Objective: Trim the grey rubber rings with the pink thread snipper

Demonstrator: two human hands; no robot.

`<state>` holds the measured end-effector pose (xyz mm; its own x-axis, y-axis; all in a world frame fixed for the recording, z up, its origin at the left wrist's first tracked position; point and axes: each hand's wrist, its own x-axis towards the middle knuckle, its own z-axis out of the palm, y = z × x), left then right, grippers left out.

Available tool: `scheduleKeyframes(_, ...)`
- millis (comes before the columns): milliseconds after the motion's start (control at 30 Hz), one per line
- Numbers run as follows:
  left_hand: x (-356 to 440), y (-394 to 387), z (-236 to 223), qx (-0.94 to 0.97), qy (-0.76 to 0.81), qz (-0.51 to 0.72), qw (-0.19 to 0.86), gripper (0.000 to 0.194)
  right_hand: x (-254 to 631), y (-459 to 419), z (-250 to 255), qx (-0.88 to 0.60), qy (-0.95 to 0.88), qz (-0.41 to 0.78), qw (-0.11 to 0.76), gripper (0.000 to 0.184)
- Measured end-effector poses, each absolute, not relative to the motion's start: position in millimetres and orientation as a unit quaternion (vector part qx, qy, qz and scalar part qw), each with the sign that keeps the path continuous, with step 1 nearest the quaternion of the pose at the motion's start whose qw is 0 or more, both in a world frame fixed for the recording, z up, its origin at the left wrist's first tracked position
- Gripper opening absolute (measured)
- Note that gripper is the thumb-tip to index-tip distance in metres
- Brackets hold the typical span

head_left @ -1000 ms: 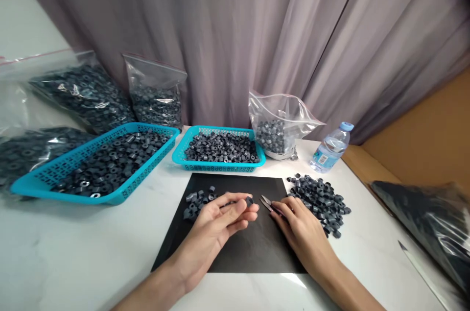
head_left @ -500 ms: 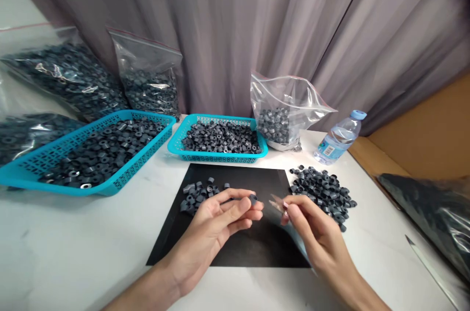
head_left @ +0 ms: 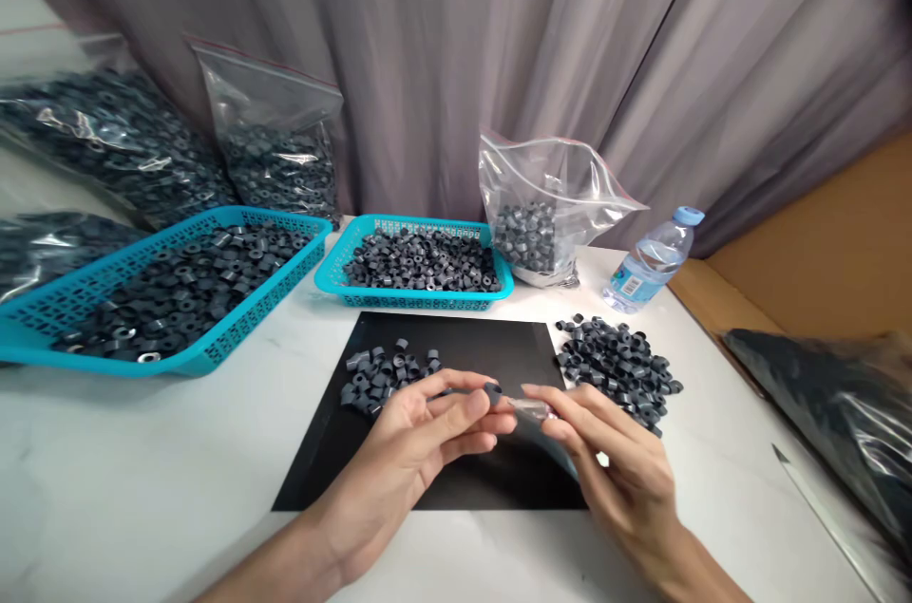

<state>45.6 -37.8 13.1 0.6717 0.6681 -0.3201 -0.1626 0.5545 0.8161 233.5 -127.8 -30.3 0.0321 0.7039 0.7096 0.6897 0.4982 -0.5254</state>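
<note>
Between the thumb and fingertips of my left hand (head_left: 427, 437) is a small dark grey plastic ring (head_left: 492, 392), held over the black mat (head_left: 499, 470). Close to its right, my right hand (head_left: 617, 451) grips a small pointed metal tool (head_left: 525, 405) with a pinkish part near the fingers. The tool's tip points left and lies right by the ring; whether they touch I cannot tell. Behind my left hand, a small pile of grey rings (head_left: 381, 375) rests on the mat. A larger pile of rings (head_left: 617, 366) lies beyond my right hand, on the white table.
Two blue baskets of rings, a left basket (head_left: 214, 358) and a middle basket (head_left: 420, 301), stand behind the mat. Clear zip bags of rings, including one bag (head_left: 527, 237), line the curtain. A water bottle (head_left: 652, 261) and a craft knife (head_left: 819, 513) are at the right.
My right hand has turned and brought the pointed tool left, up to the ring. The left hand keeps its hold on the ring. The whole view has shifted slightly.
</note>
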Motion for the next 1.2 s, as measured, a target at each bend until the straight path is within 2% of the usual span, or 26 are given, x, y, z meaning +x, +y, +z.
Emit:
scheduleKeyframes(467,44.0,-40.7,15.4,0.392,0.315,0.238,0.831,0.023,233.0,-129.6,-33.1,-0.509,-0.701,-0.009,0.5,0.051)
scheduleKeyframes(967,44.2,-39.9,15.4,0.39,0.329,0.23,0.829,0.021,231.2,-127.5,-25.5,-0.505,-0.706,-0.012,0.496,0.043)
scheduleKeyframes(1200,45.2,-38.3,13.9,0.411,0.327,0.224,0.821,0.023,231.3,-128.1,-28.0,-0.502,-0.705,-0.002,0.501,0.046)
